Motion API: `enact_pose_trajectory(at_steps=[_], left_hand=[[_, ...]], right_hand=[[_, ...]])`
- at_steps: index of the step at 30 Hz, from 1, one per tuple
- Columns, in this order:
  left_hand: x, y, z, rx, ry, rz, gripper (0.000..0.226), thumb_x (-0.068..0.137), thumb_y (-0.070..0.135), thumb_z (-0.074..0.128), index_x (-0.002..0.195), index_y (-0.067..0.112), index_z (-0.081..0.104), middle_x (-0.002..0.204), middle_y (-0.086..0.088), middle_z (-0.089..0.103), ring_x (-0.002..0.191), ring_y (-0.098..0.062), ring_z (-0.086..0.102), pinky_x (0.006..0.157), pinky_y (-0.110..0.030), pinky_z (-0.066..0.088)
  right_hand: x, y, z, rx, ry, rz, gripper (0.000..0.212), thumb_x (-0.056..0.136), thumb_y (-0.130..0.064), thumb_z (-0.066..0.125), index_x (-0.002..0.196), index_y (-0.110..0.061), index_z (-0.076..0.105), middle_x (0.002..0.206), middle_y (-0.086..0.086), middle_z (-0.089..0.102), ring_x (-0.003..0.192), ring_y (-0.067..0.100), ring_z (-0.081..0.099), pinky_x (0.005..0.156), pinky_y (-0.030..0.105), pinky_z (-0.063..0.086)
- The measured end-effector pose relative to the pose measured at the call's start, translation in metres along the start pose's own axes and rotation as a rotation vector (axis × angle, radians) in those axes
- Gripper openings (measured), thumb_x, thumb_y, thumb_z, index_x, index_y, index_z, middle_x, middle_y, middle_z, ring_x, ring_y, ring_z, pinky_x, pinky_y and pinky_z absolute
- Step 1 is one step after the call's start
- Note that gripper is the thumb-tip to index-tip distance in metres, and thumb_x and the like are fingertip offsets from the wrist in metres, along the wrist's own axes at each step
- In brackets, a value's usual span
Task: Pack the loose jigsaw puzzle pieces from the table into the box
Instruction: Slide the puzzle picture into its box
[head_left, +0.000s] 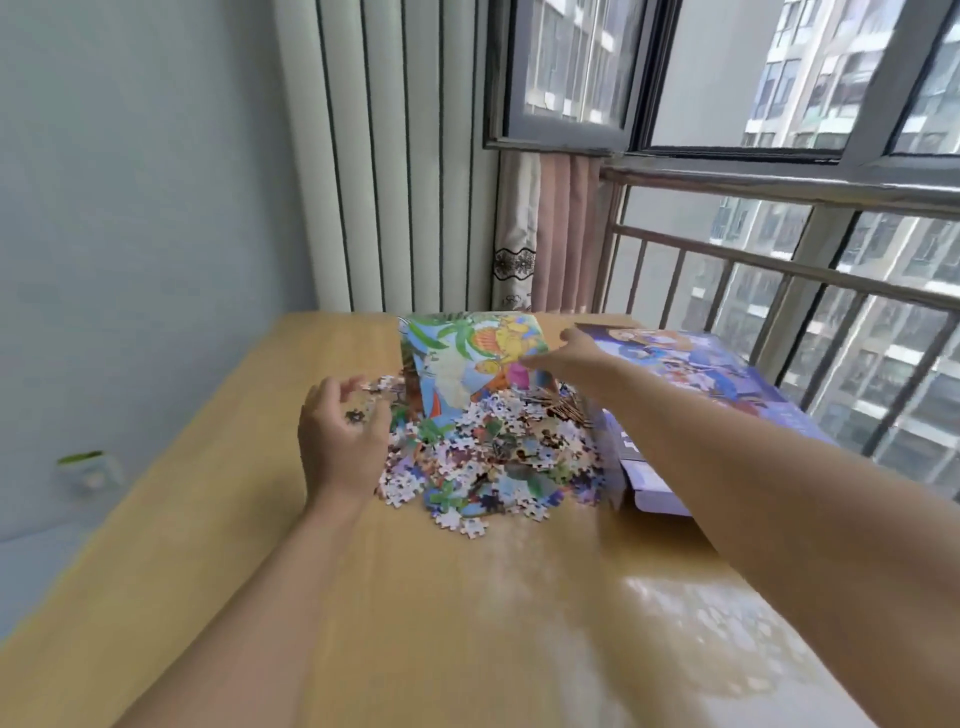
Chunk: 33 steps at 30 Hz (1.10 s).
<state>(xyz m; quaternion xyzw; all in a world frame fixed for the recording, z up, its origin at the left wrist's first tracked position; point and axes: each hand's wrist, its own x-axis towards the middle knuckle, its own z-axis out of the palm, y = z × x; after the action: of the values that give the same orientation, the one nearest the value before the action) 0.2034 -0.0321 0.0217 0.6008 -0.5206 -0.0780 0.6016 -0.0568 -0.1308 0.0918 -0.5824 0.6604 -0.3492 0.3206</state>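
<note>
Left hand (340, 436) cups puzzle pieces (493, 457); right hand (569, 353) grips the tilted box (467, 358). Scoop small handfuls in.

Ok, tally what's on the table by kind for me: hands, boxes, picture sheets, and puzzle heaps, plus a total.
Hands: 2, left hand and right hand
Boxes: 1, purple box
Picture sheets: 1, colourful sheet
Puzzle heaps: 1, pile of loose pieces, too many to count singly
Total: 5

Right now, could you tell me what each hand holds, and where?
Left hand cups a few pieces; right hand grips the sheet at its right edge.
</note>
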Motion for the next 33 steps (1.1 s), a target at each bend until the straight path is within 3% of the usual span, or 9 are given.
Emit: enact_pose_trajectory(at_steps=[2,4,5,7,9,13,23,28,33], left_hand=[[0.002,-0.017,0.0,0.0,-0.064,-0.011,0.038,0.08,0.016,0.073,0.117,0.018,0.065,0.113,0.008,0.063,0.109,-0.017,0.058,0.095,-0.037,0.048],[0.009,-0.027,0.003,-0.038,-0.101,-0.06,0.042,0.083,0.022,0.072,0.124,0.022,0.063,0.119,0.013,0.061,0.111,-0.017,0.059,0.098,-0.034,0.047],[0.012,-0.028,0.006,-0.062,-0.116,-0.096,0.044,0.084,0.025,0.071,0.127,0.023,0.061,0.122,0.013,0.061,0.111,-0.015,0.059,0.098,-0.031,0.046],[0.016,-0.03,0.012,-0.097,-0.164,-0.143,0.048,0.087,0.027,0.069,0.133,0.022,0.059,0.125,0.012,0.061,0.107,-0.005,0.056,0.09,-0.009,0.041],[0.016,-0.03,0.018,-0.12,-0.206,-0.147,0.046,0.089,0.025,0.068,0.134,0.019,0.059,0.123,0.011,0.062,0.102,0.001,0.054,0.073,0.008,0.033],[0.018,-0.034,0.019,-0.166,-0.225,-0.153,0.043,0.092,0.025,0.065,0.134,0.021,0.059,0.121,0.009,0.064,0.099,0.002,0.057,0.068,0.008,0.034],[0.018,-0.036,0.016,-0.236,-0.252,-0.153,0.037,0.097,0.033,0.06,0.134,0.028,0.058,0.123,0.01,0.064,0.107,-0.002,0.059,0.076,-0.004,0.037],[0.019,-0.035,0.013,-0.255,-0.249,-0.139,0.035,0.098,0.035,0.058,0.132,0.028,0.058,0.124,0.011,0.062,0.112,-0.003,0.056,0.092,-0.02,0.042],[0.018,-0.033,0.013,-0.261,-0.257,-0.1,0.037,0.1,0.037,0.054,0.135,0.026,0.056,0.125,0.017,0.058,0.113,0.004,0.052,0.086,-0.005,0.035]], right_hand=[[0.015,0.005,0.01,0.097,-0.012,0.025,0.084,0.082,-0.038,0.082,0.146,-0.002,0.042,0.131,0.014,0.058,0.103,0.021,0.058,0.073,0.024,0.045],[0.026,0.005,0.017,0.202,-0.02,-0.024,0.049,0.084,-0.03,0.081,0.118,0.002,0.066,0.096,0.016,0.067,0.074,0.018,0.06,0.062,0.023,0.048],[0.028,0.003,0.019,0.253,-0.019,-0.052,0.033,0.085,-0.024,0.08,0.104,0.001,0.071,0.084,0.014,0.065,0.064,0.018,0.058,0.061,0.025,0.048],[0.03,-0.001,0.022,0.374,-0.034,-0.09,0.019,0.088,-0.014,0.077,0.098,0.0,0.07,0.075,0.012,0.062,0.06,0.02,0.056,0.062,0.034,0.048],[0.028,-0.009,0.02,0.466,-0.033,-0.101,0.011,0.089,-0.009,0.075,0.097,-0.004,0.069,0.08,0.014,0.065,0.065,0.022,0.061,0.06,0.035,0.054],[0.021,-0.025,0.01,0.604,-0.003,-0.146,0.006,0.089,-0.003,0.073,0.093,-0.003,0.068,0.105,0.028,0.07,0.093,0.037,0.069,0.09,0.049,0.059],[0.008,-0.065,-0.028,0.791,0.095,-0.337,0.009,0.092,-0.003,0.068,0.1,0.001,0.068,0.088,0.015,0.075,0.076,0.025,0.074,0.076,0.041,0.063],[0.006,-0.073,-0.032,0.853,0.095,-0.356,0.008,0.094,-0.003,0.065,0.102,0.0,0.067,0.089,0.014,0.075,0.079,0.024,0.074,0.075,0.039,0.062],[-0.001,-0.088,-0.038,0.954,0.09,-0.366,0.024,0.096,-0.002,0.061,0.12,0.003,0.06,0.126,0.031,0.063,0.103,0.035,0.066,0.098,0.054,0.054]])
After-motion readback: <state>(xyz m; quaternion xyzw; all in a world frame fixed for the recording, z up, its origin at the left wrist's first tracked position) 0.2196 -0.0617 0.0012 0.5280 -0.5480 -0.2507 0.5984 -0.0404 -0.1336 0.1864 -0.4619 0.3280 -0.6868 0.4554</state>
